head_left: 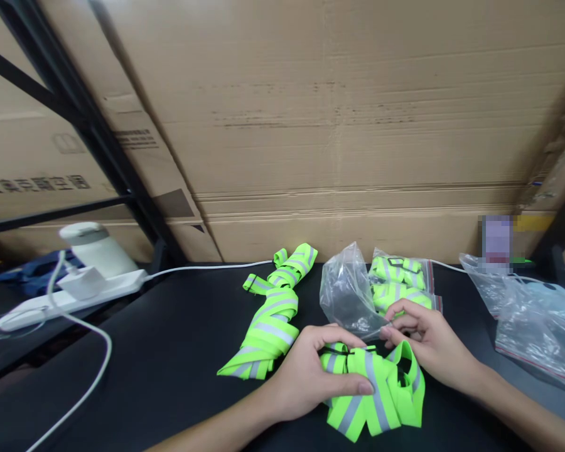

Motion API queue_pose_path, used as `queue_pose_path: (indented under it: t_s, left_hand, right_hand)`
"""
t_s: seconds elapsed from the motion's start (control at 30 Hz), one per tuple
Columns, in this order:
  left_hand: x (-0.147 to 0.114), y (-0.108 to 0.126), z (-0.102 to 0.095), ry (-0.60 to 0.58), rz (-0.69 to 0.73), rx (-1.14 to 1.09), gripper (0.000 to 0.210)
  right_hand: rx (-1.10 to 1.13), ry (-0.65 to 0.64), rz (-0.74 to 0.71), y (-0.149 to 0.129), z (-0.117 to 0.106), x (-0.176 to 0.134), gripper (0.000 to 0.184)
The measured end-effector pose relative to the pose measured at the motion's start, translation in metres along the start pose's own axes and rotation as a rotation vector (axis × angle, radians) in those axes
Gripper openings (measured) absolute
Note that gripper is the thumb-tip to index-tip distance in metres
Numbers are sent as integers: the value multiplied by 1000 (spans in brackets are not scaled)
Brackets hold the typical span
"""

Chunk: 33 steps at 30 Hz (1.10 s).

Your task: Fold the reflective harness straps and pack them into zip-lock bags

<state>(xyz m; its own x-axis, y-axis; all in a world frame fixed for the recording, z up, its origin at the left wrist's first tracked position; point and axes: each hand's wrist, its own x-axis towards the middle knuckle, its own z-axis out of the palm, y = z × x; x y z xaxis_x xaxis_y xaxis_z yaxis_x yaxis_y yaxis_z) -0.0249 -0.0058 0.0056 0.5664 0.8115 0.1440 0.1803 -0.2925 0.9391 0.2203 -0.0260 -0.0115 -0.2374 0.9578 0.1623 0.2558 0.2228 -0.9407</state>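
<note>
Neon-green webbing with grey reflective stripes, the folded strap bundle (374,392), lies crumpled near the black table's (169,358) front edge. The left hand (311,376) curls its fingers over it, gripping. The right hand (428,342) pinches the crinkled clear plastic bag (348,295) just behind the bundle.

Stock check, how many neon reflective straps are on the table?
3: one loose strap left of centre, one under the left hand, one bagged strap behind the right hand. More may be hidden.
</note>
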Motion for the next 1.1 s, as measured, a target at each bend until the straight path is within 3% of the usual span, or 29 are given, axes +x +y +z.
queue_pose_path:
  t_s: [0.27,0.37,0.5,0.63,0.8,0.97,1.1]
  left_hand:
    - [3,-1,-2,65,-39,57,42]
    - [2,1,-3,59,47,115,40]
    - [-1,4,-2,-54,229,188,42]
    - [-3,3,0,-41,237,192,42]
    - [-3,-1,3,38,202,104,43]
    - [-8,4,5,152,305,96,38]
    - [-12,5,7,226,248,27,37]
  right_hand:
    - [-79,137,-98,-8,-5,-3,34]
    - [-97,109,-173,-13,-6,-7,34]
    - [-41,51,-164,-12,-1,-9,33]
    - [-9,48,-134,-9,2,-10,34]
    - [190,-119,-228,-13,0,-12,62]
    - [386,-316,-142,-14,4,-19,92]
    - [612,-335,-16,2,14,-24,105]
